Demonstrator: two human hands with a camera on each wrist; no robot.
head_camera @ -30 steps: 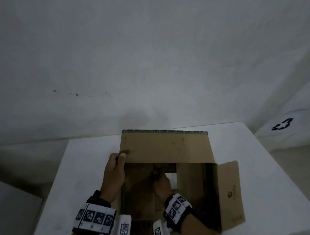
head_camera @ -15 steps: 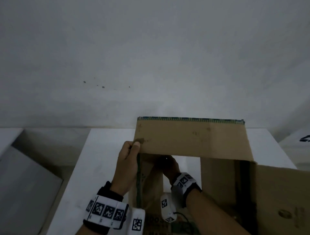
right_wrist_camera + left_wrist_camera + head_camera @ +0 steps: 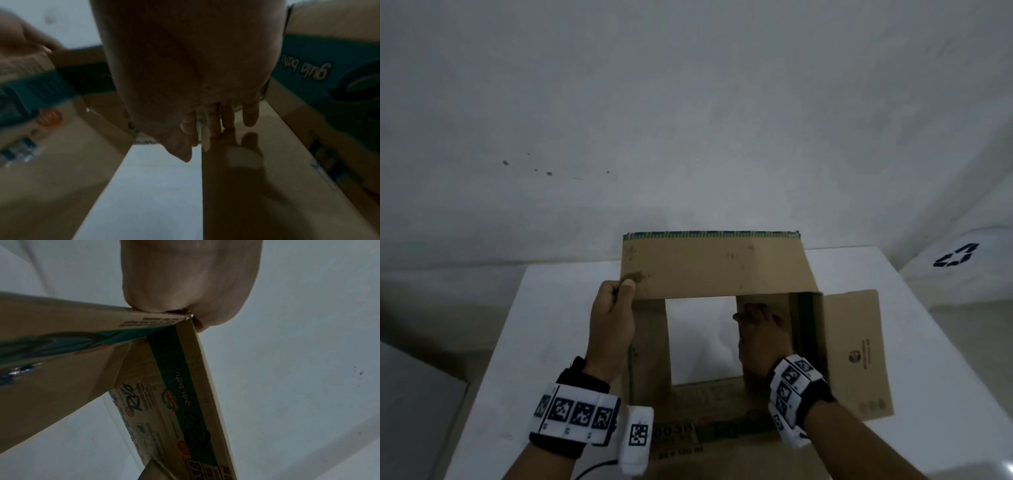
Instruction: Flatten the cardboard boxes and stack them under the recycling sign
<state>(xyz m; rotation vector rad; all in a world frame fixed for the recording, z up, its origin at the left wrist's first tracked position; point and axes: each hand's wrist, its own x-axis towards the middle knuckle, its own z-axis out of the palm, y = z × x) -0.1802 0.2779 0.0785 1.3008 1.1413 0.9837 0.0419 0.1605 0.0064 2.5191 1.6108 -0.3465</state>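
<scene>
A brown cardboard box (image 3: pixel 715 267) stands on the white table (image 3: pixel 544 342), its top open and its far flap upright. My left hand (image 3: pixel 621 286) pinches the flap's near left corner; in the left wrist view the left hand (image 3: pixel 185 316) grips that corner above the green printed band (image 3: pixel 176 386). My right hand (image 3: pixel 755 315) reaches inside the box, straight fingers (image 3: pixel 214 123) pressing against the right bottom flap (image 3: pixel 246 178). Between the two bottom flaps the table shows through. A black recycling sign (image 3: pixel 955 255) is on the white surface at the right.
A side flap (image 3: pixel 856 353) lies folded outward to the right over the table. A plain white wall (image 3: pixel 688 120) rises behind the table. Lower grey floor (image 3: pixel 414 394) lies beyond the table's left edge.
My right hand has moved from the middle of the box's inside to the right bottom flap. The bottom now gapes wider, showing the table. My left hand keeps its pinch.
</scene>
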